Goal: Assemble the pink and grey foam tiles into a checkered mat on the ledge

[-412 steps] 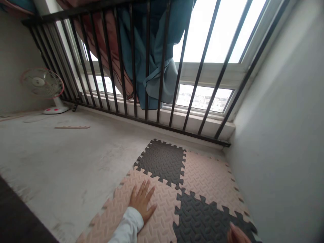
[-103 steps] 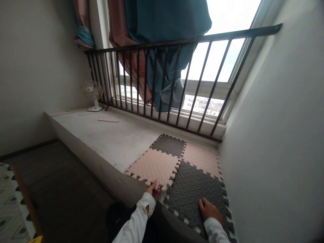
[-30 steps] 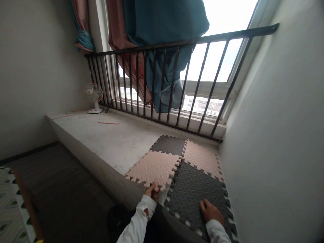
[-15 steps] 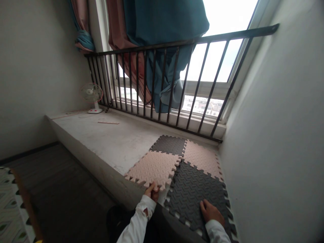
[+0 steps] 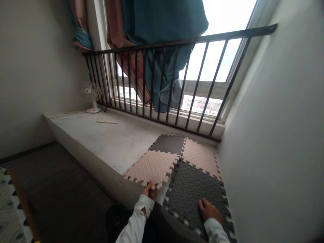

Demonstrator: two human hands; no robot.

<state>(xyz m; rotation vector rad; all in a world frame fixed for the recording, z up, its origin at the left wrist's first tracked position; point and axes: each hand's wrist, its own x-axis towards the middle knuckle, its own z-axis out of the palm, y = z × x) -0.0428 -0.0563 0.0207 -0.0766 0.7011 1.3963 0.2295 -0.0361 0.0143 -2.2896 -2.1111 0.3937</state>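
Observation:
My left hand (image 5: pixel 150 191) is closed on the front edge of a pink foam puzzle tile (image 5: pixel 152 166), with the thumb on top and the other fingers partly hidden. That tile's near right side looks raised and stands apart from the dark grey foam tile (image 5: pixel 192 189) beside it. My right hand (image 5: pixel 210 213) rests on the dark grey tile, fingers folded in and nothing visible in them. Behind these two lie another dark tile (image 5: pixel 168 144) and a second pink tile (image 5: pixel 201 157).
The tiles lie on a raised concrete ledge (image 5: pixel 113 138) beside a white wall (image 5: pixel 273 141). Black railing (image 5: pixel 152 84) runs before the window and curtains (image 5: pixel 162 23). A small fan (image 5: pixel 89 96) and a thin strip (image 5: pixel 107 122) are farther left. Dark floor (image 5: pixel 65 189) lies below.
The left hand has drawn the pink tile slightly left, and the gap to the dark grey tile looks a little wider. The right hand stays on the dark tile. The view has shifted slightly.

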